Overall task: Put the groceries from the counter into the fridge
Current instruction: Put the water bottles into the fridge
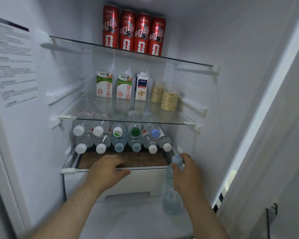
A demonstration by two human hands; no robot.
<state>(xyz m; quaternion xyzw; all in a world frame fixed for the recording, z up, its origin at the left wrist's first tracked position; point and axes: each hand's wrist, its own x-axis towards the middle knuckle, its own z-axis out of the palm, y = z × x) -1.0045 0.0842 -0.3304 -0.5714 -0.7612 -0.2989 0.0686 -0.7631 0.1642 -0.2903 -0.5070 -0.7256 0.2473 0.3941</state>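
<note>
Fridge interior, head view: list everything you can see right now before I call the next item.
cans: four, red, in a row on top shelf
milk cartons: two, white and green, middle shelf, left
tall carton: one, white and blue, middle shelf, right of milk cartons
oat jars: two, clear with beige flakes, middle shelf, right
lying bottles: eleven, clear, white, green and blue caps, two rows on lowest shelf
held bottle: one, pale blue, roughly upright, lower right
drawer: one, white, under lowest shelf
printed sheet: one, white, left wall
left hand: rests on lowest shelf's front edge
right hand: grips held bottle near its cap
</note>
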